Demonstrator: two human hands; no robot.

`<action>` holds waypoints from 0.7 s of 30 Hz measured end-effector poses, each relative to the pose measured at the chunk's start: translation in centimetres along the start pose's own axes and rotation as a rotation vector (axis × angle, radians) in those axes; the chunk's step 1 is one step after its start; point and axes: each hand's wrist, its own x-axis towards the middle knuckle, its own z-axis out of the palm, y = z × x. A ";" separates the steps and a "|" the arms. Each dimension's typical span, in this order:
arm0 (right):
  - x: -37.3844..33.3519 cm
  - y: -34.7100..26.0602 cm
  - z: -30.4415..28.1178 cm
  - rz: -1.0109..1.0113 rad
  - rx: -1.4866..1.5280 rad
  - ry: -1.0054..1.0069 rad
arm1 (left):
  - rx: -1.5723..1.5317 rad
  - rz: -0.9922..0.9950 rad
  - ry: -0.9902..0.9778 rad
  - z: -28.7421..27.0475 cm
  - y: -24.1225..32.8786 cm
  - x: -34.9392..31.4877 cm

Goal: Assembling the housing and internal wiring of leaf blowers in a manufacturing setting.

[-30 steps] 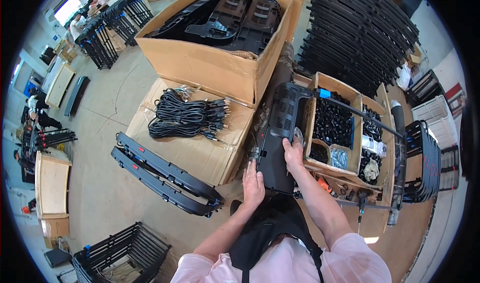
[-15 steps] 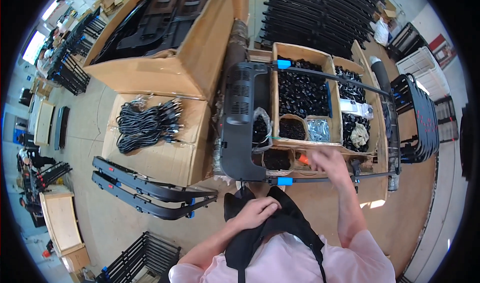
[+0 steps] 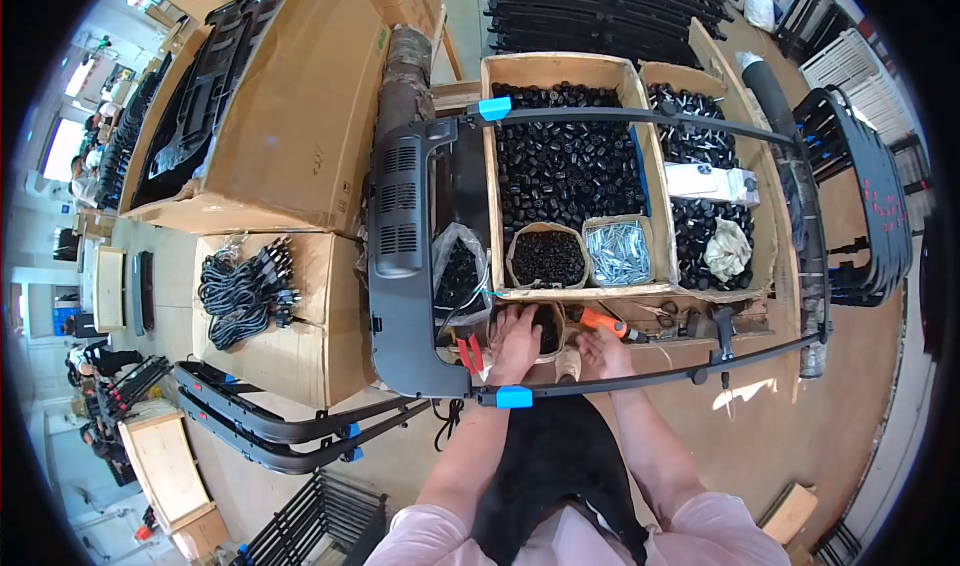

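My left hand (image 3: 516,348) reaches over the near rim of the small tub of tiny dark parts (image 3: 548,332), fingers stretched out. Whether its fingertips touch any parts is hidden. Close by on the right, my right hand (image 3: 604,354) has curled fingers; what they hold, if anything, does not show. An orange-bodied powered screwdriver (image 3: 603,322) lies just beyond that hand. Both forearms pass beneath the near rail of a black frame (image 3: 640,382), which has a vented panel (image 3: 396,266) at its left end and blue clips (image 3: 514,397). Red-handled pliers (image 3: 470,349) are left of my left hand.
Beyond my hands, a divided wooden tray (image 3: 652,166) holds black caps, bolts, dark screws and silver screws (image 3: 618,253). Scissors (image 3: 662,314) lie in its front section. Bundled black cables (image 3: 245,291) rest on a carton at left. Curved black rails (image 3: 260,436) stand below it.
My left hand has moved from my apron to the small tub. My right hand has come down and left, nearer the orange screwdriver. The view has shifted, bringing the bench closer.
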 end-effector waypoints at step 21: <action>-8.6 -6.7 -5.7 -0.138 0.082 0.014 | 0.120 -0.029 -0.472 3.9 1.7 1.5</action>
